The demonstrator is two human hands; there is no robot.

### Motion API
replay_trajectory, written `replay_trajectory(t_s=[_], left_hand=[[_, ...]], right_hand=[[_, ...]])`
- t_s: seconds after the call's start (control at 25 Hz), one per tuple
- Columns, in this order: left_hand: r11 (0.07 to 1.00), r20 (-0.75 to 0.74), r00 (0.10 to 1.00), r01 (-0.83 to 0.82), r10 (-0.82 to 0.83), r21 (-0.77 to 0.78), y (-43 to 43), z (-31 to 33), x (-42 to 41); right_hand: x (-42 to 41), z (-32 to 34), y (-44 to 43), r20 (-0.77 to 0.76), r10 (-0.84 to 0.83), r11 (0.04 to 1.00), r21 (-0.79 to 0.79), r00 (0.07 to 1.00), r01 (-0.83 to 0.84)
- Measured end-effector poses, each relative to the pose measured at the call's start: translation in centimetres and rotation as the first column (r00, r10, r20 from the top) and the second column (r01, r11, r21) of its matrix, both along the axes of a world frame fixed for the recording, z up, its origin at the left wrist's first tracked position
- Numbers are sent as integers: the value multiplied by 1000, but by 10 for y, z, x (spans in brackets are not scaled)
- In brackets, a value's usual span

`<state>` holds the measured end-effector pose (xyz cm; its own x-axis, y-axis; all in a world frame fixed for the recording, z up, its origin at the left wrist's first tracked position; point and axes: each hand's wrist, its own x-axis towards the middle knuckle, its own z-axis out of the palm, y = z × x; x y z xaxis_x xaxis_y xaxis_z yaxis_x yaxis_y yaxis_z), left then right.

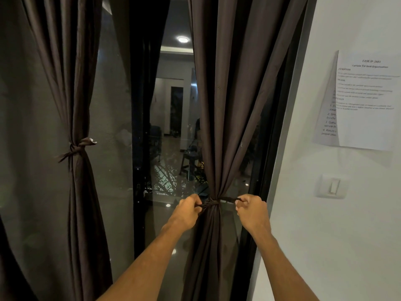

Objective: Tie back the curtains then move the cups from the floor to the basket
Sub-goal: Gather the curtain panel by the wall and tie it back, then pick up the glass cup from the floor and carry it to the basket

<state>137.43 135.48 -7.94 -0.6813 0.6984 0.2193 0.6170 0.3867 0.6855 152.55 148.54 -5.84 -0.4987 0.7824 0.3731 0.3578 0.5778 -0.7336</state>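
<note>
While the left curtain (73, 105) hangs already knotted with its tie (74, 147), the left hand (187, 210) and right hand (251, 210) each clench one end of the dark tie-back (213, 203) around the gathered right curtain (227, 105), beside the white wall (314, 213). No cups show.

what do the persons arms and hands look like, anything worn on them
Both forearms are bare right up to the bottom edge of the picture: no sleeves, gloves or watch show. The left hand and right hand show no rings or wristbands that I can make out, though the fingers are curled and partly hidden. The arms look slim, and nothing is marked on them.
</note>
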Motion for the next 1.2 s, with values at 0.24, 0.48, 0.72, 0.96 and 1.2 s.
replay_trajectory(t_s=[0.24, 0.48, 0.72, 0.96, 1.2], left_hand=[[998, 110, 994, -8, 1, 59, -15, -11, 7], [997, 108, 991, -81, 82, -9, -37, -33, 5], [984, 109, 980, -162, 169, -71, -63, -55, 13], [951, 123, 945, -293, 304, -104, -101, -86, 29], [892, 199, 870, -427, 450, -149, -168, -119, 52]], right_hand=[[4, -19, -19, 64, 30, 999, -22, 997, -29], [0, -38, -41, 152, 146, 989, -16, 978, -145], [-5, -64, -58, 215, 243, 970, -41, 946, -239], [-6, -95, -80, 233, 365, 931, -106, 901, -350], [-13, -125, -123, 261, 522, 853, -173, 812, -493]])
